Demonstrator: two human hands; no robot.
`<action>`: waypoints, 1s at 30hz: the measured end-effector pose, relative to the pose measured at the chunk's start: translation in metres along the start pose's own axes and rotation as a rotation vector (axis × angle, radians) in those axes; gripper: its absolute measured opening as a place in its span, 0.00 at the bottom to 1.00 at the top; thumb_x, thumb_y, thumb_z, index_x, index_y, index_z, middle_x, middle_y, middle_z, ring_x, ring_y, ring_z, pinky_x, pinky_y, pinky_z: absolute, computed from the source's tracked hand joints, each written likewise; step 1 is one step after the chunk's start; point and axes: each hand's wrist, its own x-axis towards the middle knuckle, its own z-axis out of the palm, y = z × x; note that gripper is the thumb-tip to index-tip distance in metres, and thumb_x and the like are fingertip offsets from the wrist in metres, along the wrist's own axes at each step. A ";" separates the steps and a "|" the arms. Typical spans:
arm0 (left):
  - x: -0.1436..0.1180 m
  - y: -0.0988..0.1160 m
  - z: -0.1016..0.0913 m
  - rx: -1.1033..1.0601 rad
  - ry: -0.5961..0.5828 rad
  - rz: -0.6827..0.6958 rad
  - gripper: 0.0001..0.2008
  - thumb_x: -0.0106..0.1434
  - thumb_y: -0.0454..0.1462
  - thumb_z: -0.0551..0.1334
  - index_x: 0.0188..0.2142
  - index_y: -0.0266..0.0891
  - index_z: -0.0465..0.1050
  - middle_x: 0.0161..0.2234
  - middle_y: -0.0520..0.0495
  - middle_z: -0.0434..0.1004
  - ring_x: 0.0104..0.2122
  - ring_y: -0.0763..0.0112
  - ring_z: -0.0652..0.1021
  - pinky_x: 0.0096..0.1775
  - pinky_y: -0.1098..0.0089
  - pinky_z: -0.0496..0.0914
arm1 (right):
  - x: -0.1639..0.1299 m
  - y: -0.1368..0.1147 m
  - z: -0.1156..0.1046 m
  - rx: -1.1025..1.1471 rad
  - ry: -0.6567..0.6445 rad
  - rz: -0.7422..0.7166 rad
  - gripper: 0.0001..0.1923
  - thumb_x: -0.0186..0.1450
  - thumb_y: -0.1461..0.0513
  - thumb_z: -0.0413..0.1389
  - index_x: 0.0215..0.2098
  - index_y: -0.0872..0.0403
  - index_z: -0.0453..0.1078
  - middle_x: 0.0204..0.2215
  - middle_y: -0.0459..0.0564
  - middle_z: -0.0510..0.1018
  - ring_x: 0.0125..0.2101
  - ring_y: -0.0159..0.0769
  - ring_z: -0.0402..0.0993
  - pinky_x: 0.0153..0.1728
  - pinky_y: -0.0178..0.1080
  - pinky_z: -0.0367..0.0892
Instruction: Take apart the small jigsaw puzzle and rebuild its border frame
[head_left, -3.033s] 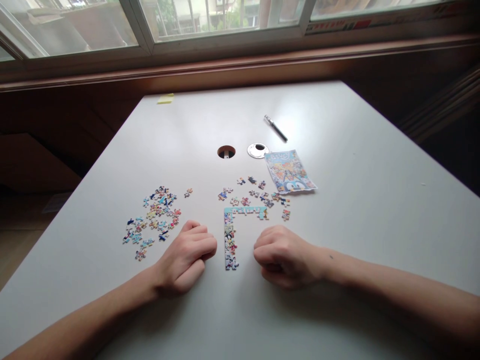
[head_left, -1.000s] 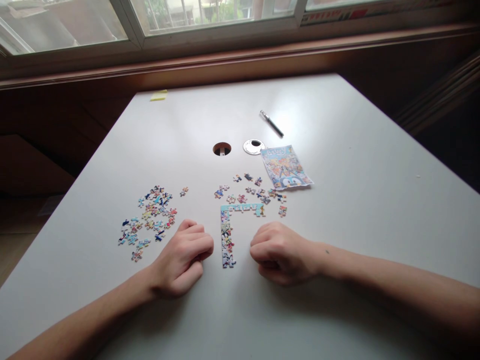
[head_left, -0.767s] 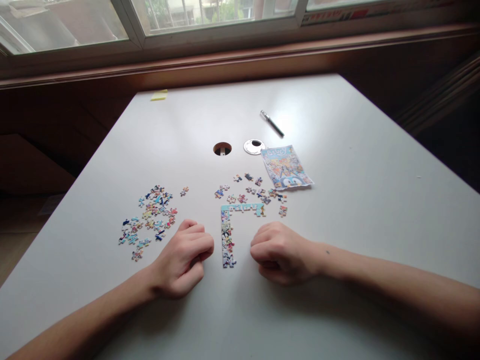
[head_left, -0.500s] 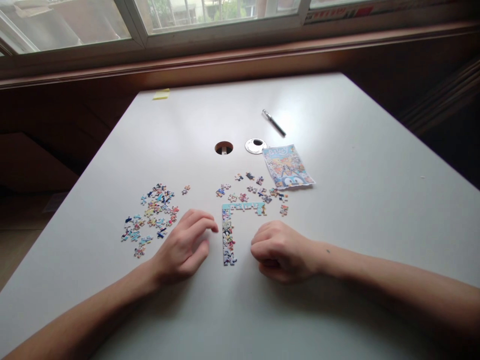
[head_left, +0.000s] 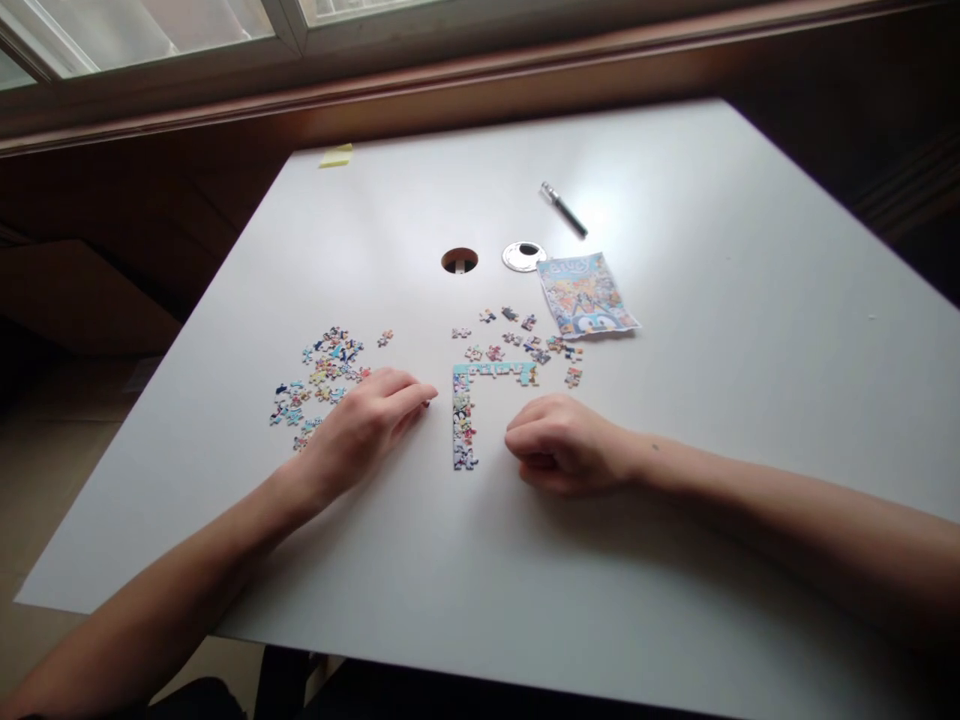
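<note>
My left hand (head_left: 382, 415) is closed in a pinch, left of the joined puzzle strip. A small dark edge of a puzzle piece (head_left: 427, 403) shows at its fingertips; the fingers cover the rest. To the right of the strip, my right hand (head_left: 566, 445) rests on the table as a fist, its inside hidden. Between both hands lies the joined puzzle border (head_left: 463, 430), an upside-down L with a light blue top edge. Several loose puzzle pieces (head_left: 495, 353) lie just above it. Another pile of pieces (head_left: 330, 370) spreads beyond my left hand, which partly covers it.
A printed picture sheet (head_left: 589, 295) lies at the upper right of the pieces. Behind it are a round metal cover (head_left: 523, 257), a cable hole (head_left: 459, 261) and a pen (head_left: 564, 210). A yellow sticky note (head_left: 336, 156) is near the white table's (head_left: 675, 600) far edge.
The view has tilted down, showing the table's near edge. My left fingers have moved slightly forward and pinched together. A blue piece above the border's corner is gone from its spot. My right fist stays put.
</note>
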 end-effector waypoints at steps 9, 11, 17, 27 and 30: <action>-0.014 0.004 -0.022 -0.028 -0.119 0.038 0.11 0.71 0.34 0.57 0.40 0.43 0.80 0.44 0.46 0.78 0.42 0.67 0.78 0.45 0.66 0.73 | 0.000 -0.001 0.002 -0.041 0.034 0.006 0.14 0.50 0.68 0.47 0.23 0.50 0.43 0.19 0.41 0.52 0.21 0.29 0.44 0.24 0.35 0.45; -0.015 0.008 -0.023 -0.030 -0.146 0.041 0.11 0.71 0.34 0.57 0.41 0.42 0.80 0.41 0.46 0.78 0.40 0.68 0.77 0.40 0.69 0.72 | 0.000 -0.001 0.002 -0.050 0.031 0.008 0.14 0.50 0.68 0.47 0.24 0.50 0.43 0.19 0.41 0.52 0.21 0.29 0.44 0.24 0.35 0.45; -0.017 0.016 -0.026 -0.049 -0.177 0.072 0.10 0.71 0.33 0.58 0.41 0.42 0.79 0.41 0.46 0.78 0.39 0.68 0.76 0.39 0.70 0.70 | -0.001 0.000 0.002 -0.025 0.053 -0.014 0.14 0.50 0.69 0.47 0.24 0.51 0.43 0.19 0.41 0.52 0.21 0.28 0.44 0.24 0.34 0.45; -0.015 0.023 -0.013 -0.064 -0.154 -0.109 0.07 0.60 0.28 0.60 0.37 0.39 0.67 0.34 0.50 0.73 0.33 0.70 0.72 0.36 0.70 0.66 | 0.000 -0.001 0.001 -0.017 0.049 -0.011 0.14 0.50 0.69 0.48 0.24 0.51 0.44 0.19 0.40 0.51 0.21 0.28 0.43 0.24 0.34 0.45; -0.014 0.027 -0.012 -0.125 -0.161 -0.127 0.10 0.57 0.28 0.62 0.37 0.40 0.66 0.32 0.53 0.72 0.30 0.73 0.71 0.33 0.72 0.64 | 0.000 -0.002 0.001 -0.025 0.041 -0.002 0.14 0.50 0.69 0.47 0.23 0.51 0.43 0.19 0.41 0.51 0.21 0.29 0.44 0.23 0.34 0.45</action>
